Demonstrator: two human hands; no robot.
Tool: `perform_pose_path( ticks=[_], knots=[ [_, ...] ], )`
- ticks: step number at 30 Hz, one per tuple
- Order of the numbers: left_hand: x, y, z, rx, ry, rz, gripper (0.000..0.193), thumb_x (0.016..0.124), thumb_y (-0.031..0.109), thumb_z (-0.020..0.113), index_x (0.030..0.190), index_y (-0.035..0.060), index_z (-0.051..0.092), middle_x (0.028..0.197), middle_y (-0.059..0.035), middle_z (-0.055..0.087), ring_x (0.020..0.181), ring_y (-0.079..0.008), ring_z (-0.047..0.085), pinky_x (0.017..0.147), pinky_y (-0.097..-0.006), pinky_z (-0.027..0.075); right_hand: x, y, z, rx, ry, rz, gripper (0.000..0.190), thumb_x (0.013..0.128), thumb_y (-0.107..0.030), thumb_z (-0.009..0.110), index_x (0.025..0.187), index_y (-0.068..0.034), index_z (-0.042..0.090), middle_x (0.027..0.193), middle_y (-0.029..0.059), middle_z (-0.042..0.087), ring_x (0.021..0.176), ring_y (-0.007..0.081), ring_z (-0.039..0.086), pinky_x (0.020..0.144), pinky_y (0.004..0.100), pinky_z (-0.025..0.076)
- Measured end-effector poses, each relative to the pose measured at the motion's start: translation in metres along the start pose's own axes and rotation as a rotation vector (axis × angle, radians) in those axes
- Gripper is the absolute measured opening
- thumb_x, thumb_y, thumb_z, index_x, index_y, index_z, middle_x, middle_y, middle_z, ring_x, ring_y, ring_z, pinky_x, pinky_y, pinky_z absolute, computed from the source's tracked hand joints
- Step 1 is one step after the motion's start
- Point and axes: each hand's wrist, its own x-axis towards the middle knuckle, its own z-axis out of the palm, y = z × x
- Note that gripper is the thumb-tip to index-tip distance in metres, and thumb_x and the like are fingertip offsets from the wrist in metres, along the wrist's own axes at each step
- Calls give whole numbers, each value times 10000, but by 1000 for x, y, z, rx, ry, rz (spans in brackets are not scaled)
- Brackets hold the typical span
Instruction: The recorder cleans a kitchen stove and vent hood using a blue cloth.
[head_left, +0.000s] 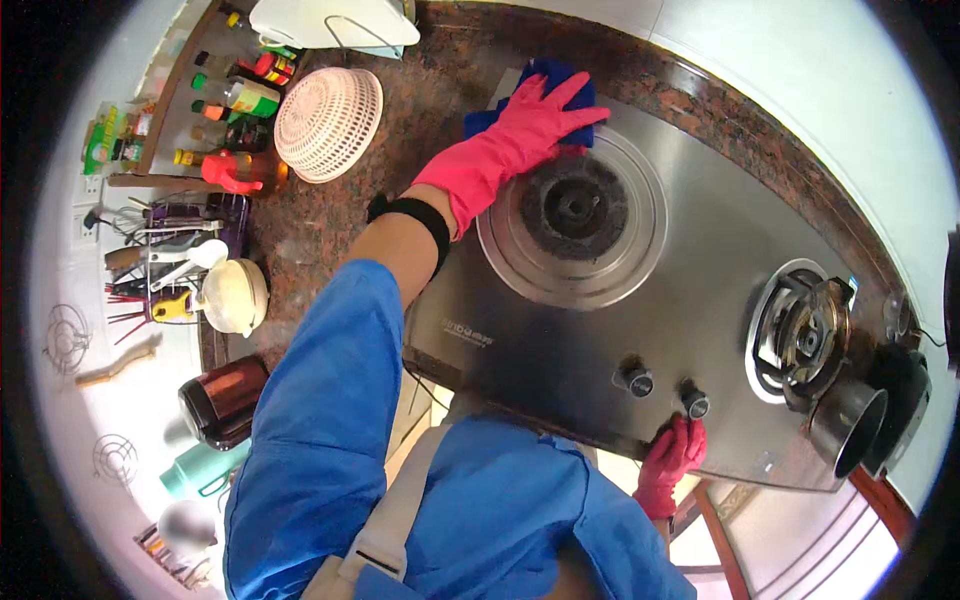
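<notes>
My left hand (536, 120), in a pink rubber glove, presses a dark blue cloth (559, 79) onto the upper left corner of a stainless steel gas stove (555, 337), its fingers spread over the cloth. Just below lies a round burner recess (574, 217) with no pan support on it. My right hand (673, 457), gloved in pink too, rests at the stove's front edge, fingertips beside a control knob (696, 405); I see nothing held in it. A second knob (637, 381) sits to its left. The right burner (806, 337) carries a metal pan support.
A pink plastic basket (328, 124) lies upturned on the granite counter (300, 232), near several sauce bottles (255, 97). A utensil rack (169, 255) and a cream lidded pot (236, 296) stand at the left. A dark saucepan (849, 427) is at the stove's right end.
</notes>
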Motion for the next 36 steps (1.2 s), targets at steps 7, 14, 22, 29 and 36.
perform_pose_path(
  ticks=[7, 14, 22, 29, 36],
  knots=[
    [-115, 35, -48, 147, -40, -154, 641, 867, 325, 686, 1467, 343, 460, 1602, -165, 260, 1213, -527, 463, 1060, -578, 389, 10, -1, -1, 57, -7, 42, 236, 915, -115, 580, 1130, -31, 630, 1254, 234, 600, 1091, 424, 574, 950, 544, 440],
    [-164, 188, -39, 109, -147, -344, 597, 852, 405, 678, 1412, 277, 516, 1438, -216, 425, 945, -402, 563, 793, -521, 476, 3, 3, 3, -29, 71, 13, 265, 945, -147, 570, 1175, -57, 664, 1281, 195, 614, 1153, 393, 571, 990, 500, 433],
    [-116, 283, -21, -350, 6, -100, 415, 836, 265, 732, 1231, 174, 644, 1290, -145, 572, 1100, -382, 560, 922, -494, 465, 0, -4, -8, 134, 168, -16, 253, 891, -151, 672, 1129, -70, 697, 1253, 189, 641, 1111, 403, 600, 967, 500, 461],
    [-185, 233, -40, 221, -21, -521, 551, 892, 489, 624, 1331, 156, 601, 1391, -170, 558, 1164, -386, 597, 987, -482, 479, -10, 15, -4, 215, 189, -39, 249, 894, -201, 680, 1126, -115, 708, 1301, 124, 637, 1181, 375, 572, 1009, 482, 421],
    [-215, 88, -53, -138, 51, -792, 839, 863, 646, 598, 1466, 82, 451, 1500, -207, 444, 1413, -423, 351, 1169, -518, 276, -8, 17, -12, 303, 108, -94, 276, 879, -236, 695, 1137, -139, 700, 1343, 104, 610, 1231, 363, 542, 1034, 488, 388]
  ],
)
